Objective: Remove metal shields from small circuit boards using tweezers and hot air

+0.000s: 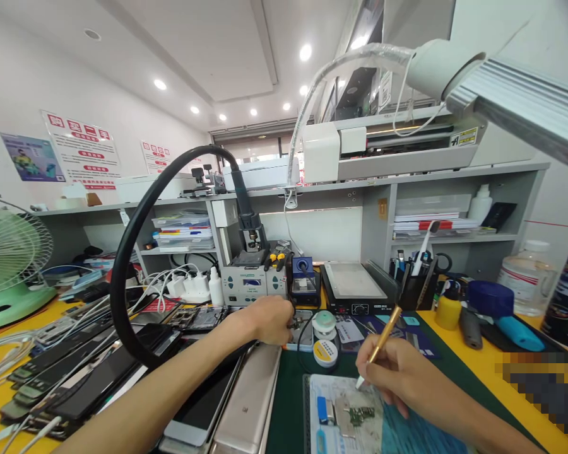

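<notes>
hands apart, circuit board (green) nearer right

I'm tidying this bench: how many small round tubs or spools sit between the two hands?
2: a green-and-white one, and a white one with a yellow label just nearer the camera. Others could be hidden behind the left hand or right hand.
</notes>
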A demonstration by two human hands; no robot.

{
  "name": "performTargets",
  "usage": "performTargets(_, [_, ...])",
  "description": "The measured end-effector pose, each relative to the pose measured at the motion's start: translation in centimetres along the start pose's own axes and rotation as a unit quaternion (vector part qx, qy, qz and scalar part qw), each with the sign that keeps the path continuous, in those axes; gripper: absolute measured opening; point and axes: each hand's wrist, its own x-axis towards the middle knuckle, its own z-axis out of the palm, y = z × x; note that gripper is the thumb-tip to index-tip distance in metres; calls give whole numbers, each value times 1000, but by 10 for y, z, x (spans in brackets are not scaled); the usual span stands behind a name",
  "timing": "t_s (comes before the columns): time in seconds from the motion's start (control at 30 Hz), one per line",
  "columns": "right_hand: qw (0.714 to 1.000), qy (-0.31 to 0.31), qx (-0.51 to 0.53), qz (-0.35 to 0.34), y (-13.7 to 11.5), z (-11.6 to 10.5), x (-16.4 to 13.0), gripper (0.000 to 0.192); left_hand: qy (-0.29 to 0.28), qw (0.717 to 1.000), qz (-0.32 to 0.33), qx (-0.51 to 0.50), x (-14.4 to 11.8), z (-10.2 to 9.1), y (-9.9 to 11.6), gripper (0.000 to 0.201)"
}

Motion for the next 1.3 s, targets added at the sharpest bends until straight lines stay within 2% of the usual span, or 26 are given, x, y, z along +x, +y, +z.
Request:
performTargets(0.2, [1000,-7,9,0,0,-1,-1,8,23,999,-7,44,15,7,10,26])
performTargets(0.37, [1000,-16,4,-11,-1,-3,-1,12,31,999,0,38,14,9,7,26])
performTargets(0.5, [1000,-17,-2,-12,0,-3,-1,12,27,999,-4,26,8,3,-7,24])
performTargets(0.7, [1000,-5,0,-4,1,-2,-1,7,9,999,-53,9,-2,-1,-43,22])
performTargets(0.87, [1000,-2,-5,-8,-2,0,-2,10,-44,997,-60,-25,-3,13,-67,20])
performTargets(1.07, [1000,-5,-3,-3,-2,0,-2,13,-86,992,-40,-87,6,34,-84,23])
performTargets(1.3, [1000,-14,-4,-1,-2,-1,-3,13,-75,992,-30,-96,11,41,-87,24])
